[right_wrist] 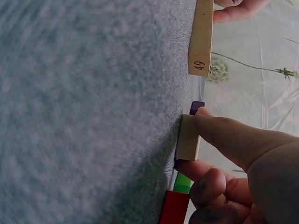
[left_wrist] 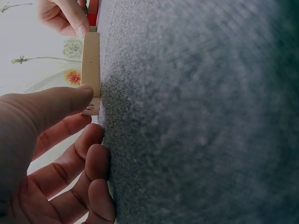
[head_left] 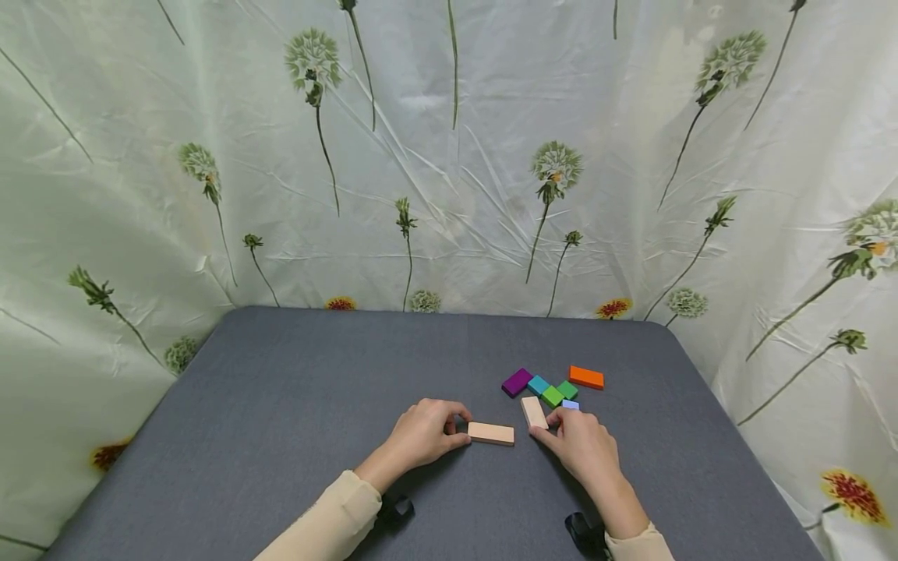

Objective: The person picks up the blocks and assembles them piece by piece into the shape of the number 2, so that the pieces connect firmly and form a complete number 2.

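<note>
1. We see the left hand [head_left: 421,432] with fingers curled, thumb tip and index pinching the left end of a plain wooden block [head_left: 491,433] that lies flat on the grey table [head_left: 295,397].
2. That block's long axis runs 9 to 3 o'clock; its free end, marked 49 in the right wrist view, points at 3 o'clock toward the right hand.
3. The right hand [head_left: 585,444] pinches the near end of a second wooden block [head_left: 534,412], whose long axis runs roughly 11 to 5 o'clock.
4. The 2 wooden blocks lie near each other but apart, the second at about 1 o'clock from the first's free end.
5. At 12 o'clock from the right hand sit the purple [head_left: 517,382], teal [head_left: 538,385], green [head_left: 559,393] and orange [head_left: 586,378] blocks.
</note>
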`<state>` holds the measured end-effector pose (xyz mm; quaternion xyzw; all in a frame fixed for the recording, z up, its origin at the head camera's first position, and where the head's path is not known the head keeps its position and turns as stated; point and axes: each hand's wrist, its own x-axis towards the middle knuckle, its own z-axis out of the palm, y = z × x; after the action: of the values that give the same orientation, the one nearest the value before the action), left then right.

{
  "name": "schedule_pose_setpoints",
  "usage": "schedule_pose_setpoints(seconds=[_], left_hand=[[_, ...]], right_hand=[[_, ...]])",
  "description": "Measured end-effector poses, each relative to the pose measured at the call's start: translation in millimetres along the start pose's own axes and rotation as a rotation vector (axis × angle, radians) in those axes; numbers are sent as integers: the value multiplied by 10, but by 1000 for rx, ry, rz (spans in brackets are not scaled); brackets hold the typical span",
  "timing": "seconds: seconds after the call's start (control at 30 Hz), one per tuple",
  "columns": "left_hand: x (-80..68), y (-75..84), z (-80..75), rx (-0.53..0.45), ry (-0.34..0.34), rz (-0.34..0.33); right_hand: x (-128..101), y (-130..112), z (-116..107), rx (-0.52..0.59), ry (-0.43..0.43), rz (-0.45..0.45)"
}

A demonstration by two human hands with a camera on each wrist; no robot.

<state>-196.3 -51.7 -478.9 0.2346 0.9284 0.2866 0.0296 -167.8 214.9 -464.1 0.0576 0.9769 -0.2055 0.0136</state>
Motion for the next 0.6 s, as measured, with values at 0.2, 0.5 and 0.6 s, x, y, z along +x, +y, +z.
schedule_pose_setpoints(seconds=[0.2,0.5,0.6], left_hand=[[1,0,9,10,9,5],[-25,16,6,28,21,11],[-44,15,-1,32,19,8]], right_hand=[[1,11,7,6,-1,-7],[9,6,17,25,-18,8],[10,7,16,26,-25,17]])
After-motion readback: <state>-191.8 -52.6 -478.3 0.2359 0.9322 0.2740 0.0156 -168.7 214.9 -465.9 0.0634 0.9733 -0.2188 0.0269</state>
